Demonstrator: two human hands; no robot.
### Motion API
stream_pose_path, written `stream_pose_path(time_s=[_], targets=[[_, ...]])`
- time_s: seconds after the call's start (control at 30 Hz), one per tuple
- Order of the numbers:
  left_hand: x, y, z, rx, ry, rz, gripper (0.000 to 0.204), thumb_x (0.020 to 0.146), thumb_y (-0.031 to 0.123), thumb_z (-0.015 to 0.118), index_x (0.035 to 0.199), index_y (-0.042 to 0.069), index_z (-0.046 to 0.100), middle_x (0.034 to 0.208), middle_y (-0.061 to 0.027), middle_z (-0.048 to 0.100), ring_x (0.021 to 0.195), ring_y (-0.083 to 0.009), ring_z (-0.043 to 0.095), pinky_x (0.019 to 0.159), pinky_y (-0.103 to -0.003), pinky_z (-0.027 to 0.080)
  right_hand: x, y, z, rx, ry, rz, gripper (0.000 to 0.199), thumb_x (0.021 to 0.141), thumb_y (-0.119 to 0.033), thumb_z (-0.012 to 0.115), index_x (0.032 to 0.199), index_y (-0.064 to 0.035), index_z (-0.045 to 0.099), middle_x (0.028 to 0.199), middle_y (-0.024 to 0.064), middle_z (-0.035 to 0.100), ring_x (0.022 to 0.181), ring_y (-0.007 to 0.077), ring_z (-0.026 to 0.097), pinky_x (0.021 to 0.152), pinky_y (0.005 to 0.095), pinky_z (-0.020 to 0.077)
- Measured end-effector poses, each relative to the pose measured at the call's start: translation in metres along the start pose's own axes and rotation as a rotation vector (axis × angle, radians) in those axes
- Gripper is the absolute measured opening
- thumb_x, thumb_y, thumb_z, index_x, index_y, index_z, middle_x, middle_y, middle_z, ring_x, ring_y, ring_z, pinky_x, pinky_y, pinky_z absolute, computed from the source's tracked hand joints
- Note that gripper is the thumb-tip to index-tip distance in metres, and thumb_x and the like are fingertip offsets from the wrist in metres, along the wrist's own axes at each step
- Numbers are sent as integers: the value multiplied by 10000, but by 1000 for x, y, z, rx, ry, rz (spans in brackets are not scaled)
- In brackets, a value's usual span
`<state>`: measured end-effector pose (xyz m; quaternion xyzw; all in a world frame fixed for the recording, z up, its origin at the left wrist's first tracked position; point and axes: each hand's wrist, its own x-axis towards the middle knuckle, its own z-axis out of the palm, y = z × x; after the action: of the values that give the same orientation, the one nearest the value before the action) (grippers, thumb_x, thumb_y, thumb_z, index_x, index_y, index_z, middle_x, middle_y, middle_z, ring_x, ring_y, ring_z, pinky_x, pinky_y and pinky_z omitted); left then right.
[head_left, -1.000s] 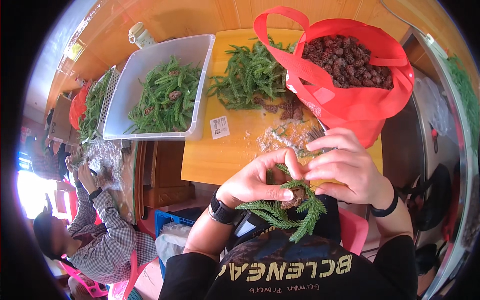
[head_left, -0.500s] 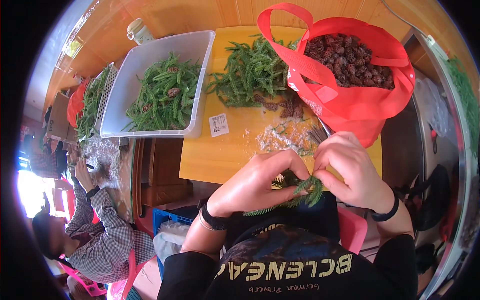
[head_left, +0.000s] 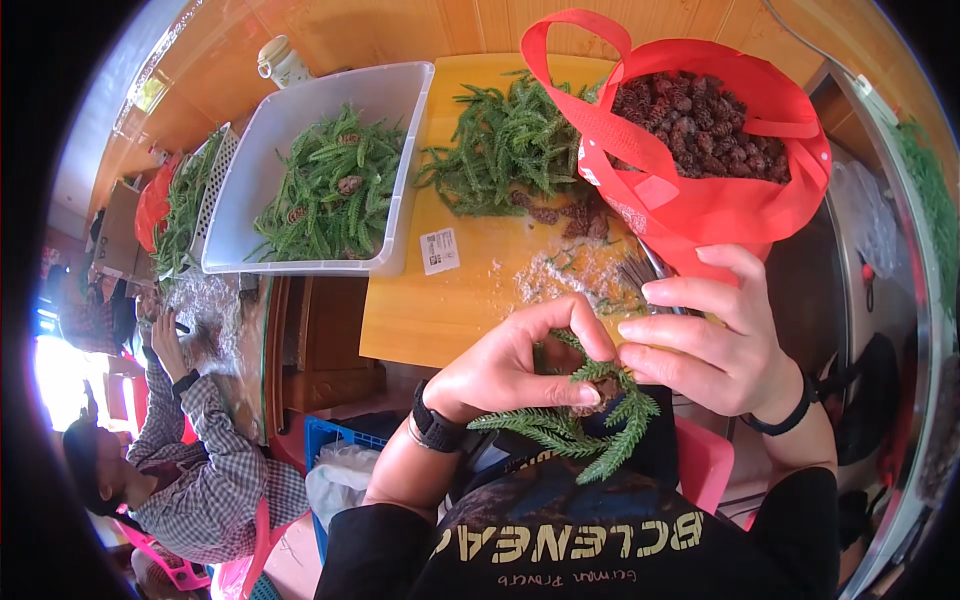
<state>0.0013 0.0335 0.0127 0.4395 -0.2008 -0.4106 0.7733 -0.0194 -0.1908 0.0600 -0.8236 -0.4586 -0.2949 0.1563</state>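
My left hand point(head_left: 505, 365) is closed on a green pine sprig point(head_left: 622, 440), which looks artificial, holding it over my lap at the table's near edge. A brown pine cone point(head_left: 604, 393) sits among the needles by my left thumb, partly hidden. Beside the sprig, on its right, my right hand point(head_left: 722, 345) is open with its fingers spread; I see nothing held in it. Beyond my hands, a bundle of thin dark stems point(head_left: 637, 272) lies near white flakes point(head_left: 560, 280). Several loose pine cones point(head_left: 580, 218) rest next to a pile of green sprigs point(head_left: 510, 150).
A red bag point(head_left: 700, 215) full of pine cones point(head_left: 690, 125) stands at the yellow table's point(head_left: 410, 320) far right. To its left are a white label point(head_left: 438, 251) and a translucent bin point(head_left: 300, 268) of sprigs with cones. Another person point(head_left: 215, 470) sits at the left.
My right hand has come away from the sprig and spread its fingers. The sprig has turned in my left hand, so more of its needles and the cone show.
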Motion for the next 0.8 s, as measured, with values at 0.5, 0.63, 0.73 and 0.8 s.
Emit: stream_pose_path(time_s=[0.5,0.63,0.73,0.8], targets=[[5,-7,5,94,75,89,317,736,-1,738,937,45,497,991,-58,542,933,-130,548,802,-276,469,0,8,-13,89,-52,58,215,672,-194,717,869,-142,649,996,21,615,1024,252,530,851,485,398],[5,-8,1,10,28,77,339,734,32,747,944,36,481,949,-77,561,839,-117,564,708,-244,481,0,6,-12,-53,-9,-66,206,674,-194,727,870,-192,662,1016,-15,619,992,206,536,852,478,405],[6,-8,0,-35,-20,75,316,759,49,730,958,38,485,962,-56,555,821,-88,558,673,-215,464,0,4,-9,-90,14,-84,190,672,-196,730,850,-192,663,1001,-36,622,970,186,543,860,472,401],[6,-8,0,-23,-49,95,285,782,58,713,966,43,496,986,-27,544,833,-62,549,673,-194,444,-1,4,-7,-94,30,-77,175,673,-198,730,834,-187,663,984,-48,626,963,180,547,864,472,398]])
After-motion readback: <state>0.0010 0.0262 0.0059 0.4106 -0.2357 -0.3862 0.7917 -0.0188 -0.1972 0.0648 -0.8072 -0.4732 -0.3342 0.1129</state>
